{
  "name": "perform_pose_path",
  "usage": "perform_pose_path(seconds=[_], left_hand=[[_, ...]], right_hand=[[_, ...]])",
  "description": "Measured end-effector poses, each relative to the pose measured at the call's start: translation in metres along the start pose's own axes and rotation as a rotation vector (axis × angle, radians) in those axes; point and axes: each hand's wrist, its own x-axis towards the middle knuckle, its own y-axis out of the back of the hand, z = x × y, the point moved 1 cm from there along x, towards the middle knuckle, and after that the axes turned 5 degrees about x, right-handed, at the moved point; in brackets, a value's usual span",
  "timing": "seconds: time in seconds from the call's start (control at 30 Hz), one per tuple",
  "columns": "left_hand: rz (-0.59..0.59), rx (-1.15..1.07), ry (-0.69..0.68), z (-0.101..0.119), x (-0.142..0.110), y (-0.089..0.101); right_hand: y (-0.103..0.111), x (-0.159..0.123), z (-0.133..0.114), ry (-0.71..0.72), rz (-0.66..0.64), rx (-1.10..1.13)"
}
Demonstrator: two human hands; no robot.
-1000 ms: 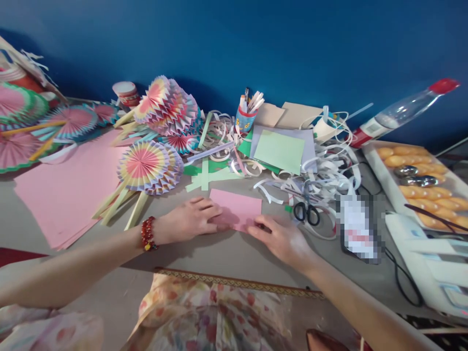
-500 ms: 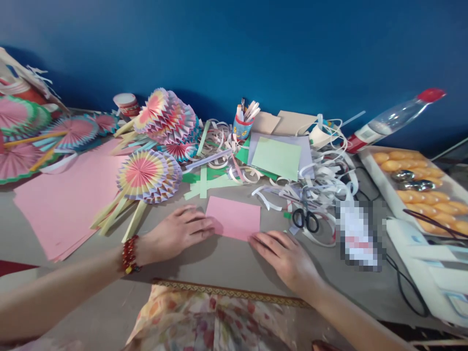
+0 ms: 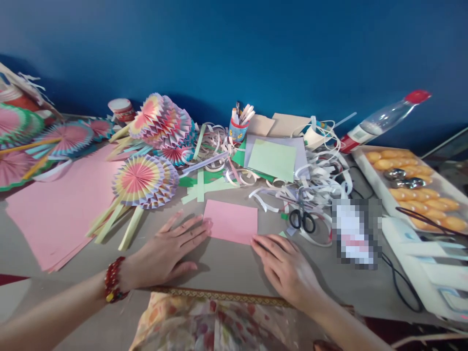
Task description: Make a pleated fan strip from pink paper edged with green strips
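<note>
A small pink sheet of paper [image 3: 231, 220] lies flat on the grey table in front of me. My left hand [image 3: 171, 253] is spread with its palm down, the fingertips at the paper's left edge and the thumb held apart. At the paper's lower right corner rest the fingertips of my right hand [image 3: 285, 265]; its fingers are loosely bent and its thumb is hidden. Just left of my left hand lies a pleated paper fan [image 3: 137, 180] with pale yellow handles. Black-handled scissors [image 3: 302, 220] lie beyond my right hand.
Large pink sheets [image 3: 60, 209] are stacked at left, near more pleated fans [image 3: 69, 138]. Behind the paper are green and lilac sheets [image 3: 272, 160], a pen cup [image 3: 237, 130] and curled paper strips [image 3: 321, 170]. At right stand a tray of orange items [image 3: 413, 185] and a tilted bottle [image 3: 383, 119].
My left hand has spread, its thumb now showing, and its wrist has moved toward me. My right fingertips stay at the paper's corner. The whole view has shifted slightly.
</note>
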Motion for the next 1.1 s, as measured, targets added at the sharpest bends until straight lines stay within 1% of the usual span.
perform_pose_path(seconds=[0.13, 0.2, 0.23, 0.27, 0.33, 0.37, 0.4, 0.43, 0.47, 0.5, 0.53, 0.57, 0.6, 0.63, 0.67, 0.73, 0.77, 0.8, 0.83, 0.9, 0.93, 0.97, 1.03, 1.07, 1.1], left_hand=[[-0.026, -0.039, -0.008, 0.001, 0.0, -0.003], [-0.014, -0.095, -0.003, 0.0, -0.002, -0.005], [0.012, -0.141, 0.021, -0.001, -0.004, -0.005], [0.056, -0.202, 0.068, -0.001, -0.006, -0.005], [0.196, -0.376, 0.235, 0.001, -0.012, -0.003], [0.268, -0.491, 0.342, 0.004, -0.015, -0.002], [0.315, -0.623, 0.445, 0.009, -0.018, -0.002], [0.32, -0.774, 0.523, 0.015, -0.019, -0.002], [0.274, -0.938, 0.565, 0.024, -0.018, -0.004], [0.211, -1.1, 0.576, 0.033, -0.014, -0.006], [0.129, -1.246, 0.552, 0.043, -0.009, -0.008], [0.122, -1.339, 0.487, 0.053, -0.002, -0.009], [0.195, -1.372, 0.405, 0.061, 0.007, -0.008], [0.277, -1.373, 0.352, 0.067, 0.016, -0.008], [0.354, -1.355, 0.326, 0.071, 0.026, -0.007], [0.461, -1.299, 0.378, 0.073, 0.043, -0.005], [0.48, -1.228, 0.416, 0.071, 0.049, -0.003], [0.487, -1.115, 0.442, 0.067, 0.053, 0.0], [0.484, -0.962, 0.437, 0.063, 0.055, 0.003], [0.471, -0.574, 0.356, 0.052, 0.056, 0.012], [0.469, -0.371, 0.298, 0.047, 0.055, 0.018], [0.466, -0.187, 0.258, 0.043, 0.054, 0.022], [0.433, 0.087, 0.239, 0.037, 0.052, 0.029], [0.41, 0.179, 0.241, 0.036, 0.052, 0.031], [0.385, 0.246, 0.241, 0.036, 0.052, 0.031]], right_hand=[[-0.003, 0.009, 0.001, -0.01, 0.078, 0.025], [-0.006, 0.014, 0.004, 0.026, 0.11, 0.011], [-0.008, 0.017, 0.006, 0.061, 0.12, -0.008], [-0.009, 0.018, 0.007, 0.098, 0.123, -0.033], [-0.009, 0.02, 0.01, 0.158, 0.125, -0.069], [-0.008, 0.02, 0.01, 0.157, 0.134, -0.063], [-0.006, 0.021, 0.009, 0.132, 0.154, -0.04], [-0.003, 0.021, 0.007, 0.086, 0.181, -0.001], [-0.001, 0.022, 0.004, 0.035, 0.22, 0.048], [0.002, 0.023, 0.0, -0.014, 0.267, 0.098], [0.003, 0.024, -0.006, -0.049, 0.314, 0.14], [0.004, 0.026, -0.012, -0.06, 0.36, 0.17], [0.004, 0.028, -0.02, -0.052, 0.402, 0.182], [0.003, 0.031, -0.028, -0.033, 0.421, 0.178], [0.001, 0.033, -0.037, 0.002, 0.429, 0.163], [-0.003, 0.039, -0.052, 0.078, 0.371, 0.13], [-0.004, 0.04, -0.057, 0.096, 0.356, 0.124], [-0.003, 0.041, -0.062, 0.124, 0.342, 0.125], [-0.001, 0.041, -0.065, 0.146, 0.336, 0.135], [0.008, 0.036, -0.067, 0.199, 0.403, 0.164], [0.014, 0.033, -0.066, 0.223, 0.47, 0.161], [0.02, 0.03, -0.065, 0.244, 0.56, 0.13], [0.032, 0.026, -0.062, 0.235, 0.701, -0.011], [0.035, 0.027, -0.059, 0.193, 0.704, -0.092], [0.036, 0.029, -0.056, 0.146, 0.672, -0.152]])
